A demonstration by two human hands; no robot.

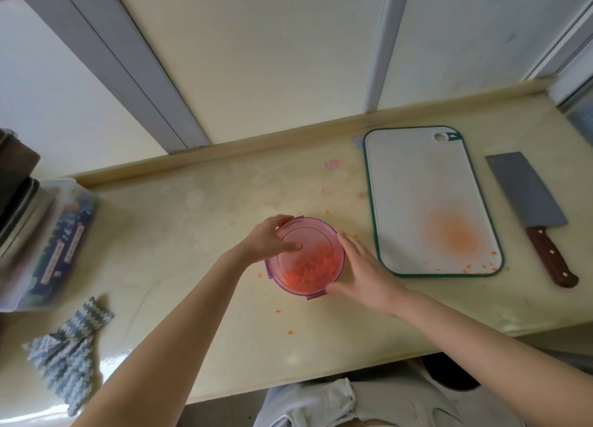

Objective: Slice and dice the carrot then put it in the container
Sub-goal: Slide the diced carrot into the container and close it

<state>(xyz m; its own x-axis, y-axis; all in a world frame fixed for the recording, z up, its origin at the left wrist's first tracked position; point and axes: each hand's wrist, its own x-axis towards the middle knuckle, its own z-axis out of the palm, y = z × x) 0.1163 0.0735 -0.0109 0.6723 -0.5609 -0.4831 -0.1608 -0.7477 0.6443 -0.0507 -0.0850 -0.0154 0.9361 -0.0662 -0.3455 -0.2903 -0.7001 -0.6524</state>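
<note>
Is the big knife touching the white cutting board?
Apart. The head view shows a strip of bare counter between the knife and the cutting board.

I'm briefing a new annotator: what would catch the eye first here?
The pink container of diced carrot in the middle of the counter, with the left hand gripping its far rim and the right hand flat against its right side. To its right lie an orange-stained cutting board and a cleaver.

Left hand, right hand close together
</note>
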